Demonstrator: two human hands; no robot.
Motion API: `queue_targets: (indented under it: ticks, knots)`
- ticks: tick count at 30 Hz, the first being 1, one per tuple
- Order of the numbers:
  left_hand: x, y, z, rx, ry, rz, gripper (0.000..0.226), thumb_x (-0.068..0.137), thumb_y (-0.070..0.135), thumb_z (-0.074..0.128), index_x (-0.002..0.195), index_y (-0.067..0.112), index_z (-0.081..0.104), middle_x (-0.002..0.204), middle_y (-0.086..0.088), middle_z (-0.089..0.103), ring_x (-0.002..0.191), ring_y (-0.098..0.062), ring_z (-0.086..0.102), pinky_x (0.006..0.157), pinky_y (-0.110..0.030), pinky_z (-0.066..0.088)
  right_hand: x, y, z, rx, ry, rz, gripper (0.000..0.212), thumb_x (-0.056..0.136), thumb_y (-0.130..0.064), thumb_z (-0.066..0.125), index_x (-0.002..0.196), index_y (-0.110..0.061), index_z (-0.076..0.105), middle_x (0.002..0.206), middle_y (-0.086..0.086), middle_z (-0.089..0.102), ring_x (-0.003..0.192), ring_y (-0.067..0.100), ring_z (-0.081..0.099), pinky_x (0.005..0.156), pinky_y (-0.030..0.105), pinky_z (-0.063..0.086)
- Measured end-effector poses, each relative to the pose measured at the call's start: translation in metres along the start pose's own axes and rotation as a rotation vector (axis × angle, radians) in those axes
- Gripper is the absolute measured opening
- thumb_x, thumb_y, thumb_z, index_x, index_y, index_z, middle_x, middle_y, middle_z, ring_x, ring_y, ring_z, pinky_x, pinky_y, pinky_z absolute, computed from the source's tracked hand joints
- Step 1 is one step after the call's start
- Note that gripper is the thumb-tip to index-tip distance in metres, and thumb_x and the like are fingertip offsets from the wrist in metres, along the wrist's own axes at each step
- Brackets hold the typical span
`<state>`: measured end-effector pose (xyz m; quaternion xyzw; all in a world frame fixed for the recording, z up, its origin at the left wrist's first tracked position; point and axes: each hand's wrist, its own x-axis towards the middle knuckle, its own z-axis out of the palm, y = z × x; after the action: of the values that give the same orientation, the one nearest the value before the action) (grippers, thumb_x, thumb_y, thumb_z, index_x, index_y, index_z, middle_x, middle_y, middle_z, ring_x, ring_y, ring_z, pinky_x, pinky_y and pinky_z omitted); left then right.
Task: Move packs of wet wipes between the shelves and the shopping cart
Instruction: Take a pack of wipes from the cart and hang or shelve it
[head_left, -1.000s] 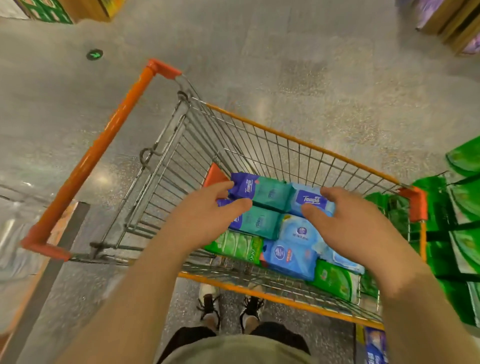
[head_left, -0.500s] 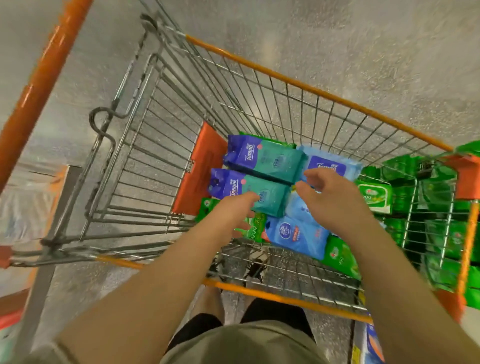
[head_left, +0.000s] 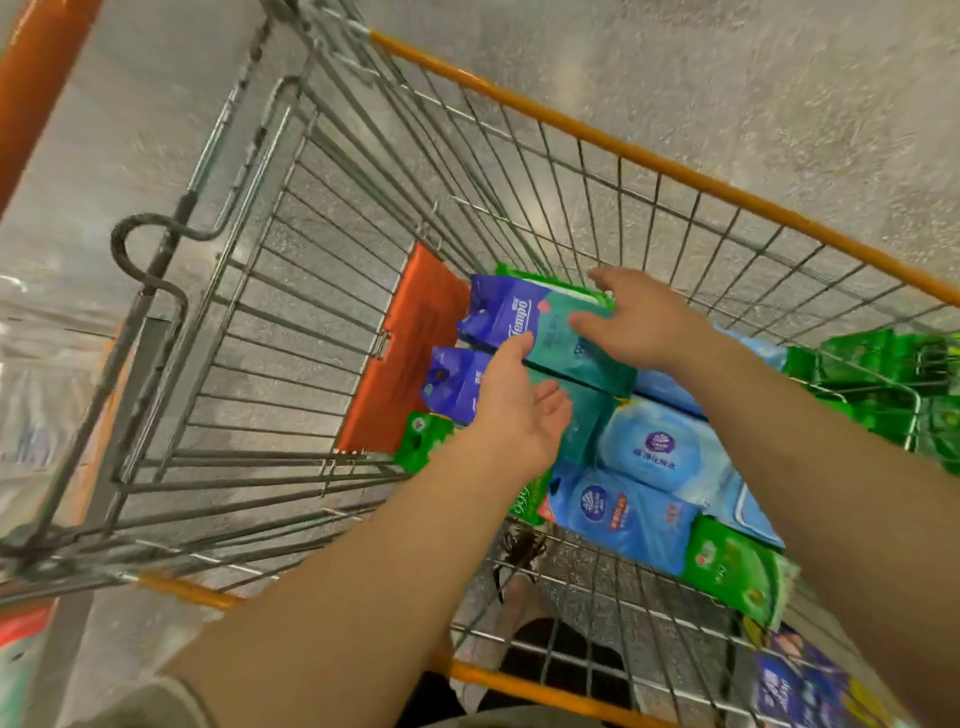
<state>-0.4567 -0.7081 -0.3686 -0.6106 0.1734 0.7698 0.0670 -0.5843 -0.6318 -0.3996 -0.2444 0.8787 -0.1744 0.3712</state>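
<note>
Both hands have moved deeper into the shopping cart (head_left: 597, 140) since half a second ago, and the camera has come closer to the packs. This wire cart with orange rim fills most of the view, standing on a grey speckled floor (head_left: 753, 78). An orange flap (head_left: 410, 353) stands at the left end of the pile. On the cart bottom lie many wet wipe packs: a light blue pack (head_left: 660, 447), another blue pack (head_left: 618, 514) just in front of it, and a green pack (head_left: 732, 571) near the right forearm. Two purple-and-teal Tempo packs lie side by side; the upper Tempo pack (head_left: 524, 317) is between the hands, the lower Tempo pack (head_left: 457, 384) touches the left one. The right hand (head_left: 644, 322) rests on the upper pack with fingers spread and nearly straight. The left hand (head_left: 519, 410) is also unclenched, thumb touching the upper pack's edge.
</note>
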Motion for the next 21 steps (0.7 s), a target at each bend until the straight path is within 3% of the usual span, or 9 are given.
queue_targets:
  ticks: [3, 7, 11, 13, 16, 21]
  knots:
    - [0.012, 0.006, 0.007, -0.026, -0.010, 0.009, 0.033, 0.102, 0.040, 0.055, 0.109, 0.008, 0.057, 0.130, -0.021, 0.055, 0.135, -0.030, 0.049, 0.117, -0.035, 0.038, 0.018, -0.001, 0.007, -0.070, -0.094, 0.001, 0.069, 0.094, -0.043, 0.066, 0.150, -0.010, 0.044, 0.151, 0.014, 0.049, 0.136, 0.029, 0.048, 0.106, 0.029, 0.037]
    - [0.025, 0.016, 0.012, -0.045, -0.025, 0.020, 0.034, 0.098, 0.046, 0.056, 0.104, 0.015, 0.069, 0.099, -0.007, 0.068, 0.092, -0.020, 0.062, 0.080, -0.025, 0.051, 0.036, 0.003, 0.011, -0.182, -0.228, 0.035, 0.061, 0.091, -0.053, 0.067, 0.137, -0.014, 0.055, 0.137, 0.015, 0.059, 0.124, 0.030, 0.056, 0.086, 0.027, 0.039]
    - [0.041, 0.018, 0.014, -0.075, -0.025, 0.014, 0.038, 0.098, 0.049, 0.054, 0.092, 0.017, 0.074, 0.066, -0.003, 0.073, 0.065, -0.017, 0.068, 0.072, -0.027, 0.057, 0.051, 0.005, 0.012, -0.148, -0.303, 0.060, 0.054, 0.084, -0.055, 0.073, 0.123, -0.020, 0.062, 0.124, 0.009, 0.066, 0.104, 0.023, 0.062, 0.079, 0.027, 0.043]
    - [0.046, 0.019, 0.017, -0.071, -0.038, 0.014, 0.041, 0.099, 0.049, 0.051, 0.089, 0.016, 0.075, 0.066, -0.005, 0.075, 0.060, -0.019, 0.071, 0.071, -0.029, 0.060, 0.058, 0.007, 0.013, -0.125, -0.335, 0.077, 0.051, 0.081, -0.057, 0.075, 0.119, -0.024, 0.064, 0.117, 0.005, 0.068, 0.097, 0.020, 0.064, 0.078, 0.028, 0.048]
    - [0.051, 0.020, 0.023, -0.097, -0.073, -0.018, 0.048, 0.101, 0.052, 0.046, 0.091, 0.013, 0.074, 0.072, -0.012, 0.076, 0.074, -0.028, 0.068, 0.079, -0.039, 0.057, 0.062, 0.007, 0.011, -0.120, -0.348, 0.093, 0.053, 0.078, -0.057, 0.077, 0.119, -0.026, 0.063, 0.113, 0.002, 0.067, 0.097, 0.020, 0.065, 0.079, 0.029, 0.050]
    - [0.062, 0.021, 0.027, -0.125, -0.083, -0.079, 0.054, 0.098, 0.056, 0.045, 0.108, 0.010, 0.071, 0.108, -0.021, 0.072, 0.091, -0.037, 0.067, 0.083, -0.046, 0.053, 0.065, 0.011, 0.015, 0.087, -0.423, 0.187, 0.047, 0.074, -0.045, 0.086, 0.110, -0.023, 0.065, 0.103, 0.002, 0.072, 0.087, 0.020, 0.073, 0.076, 0.032, 0.059]
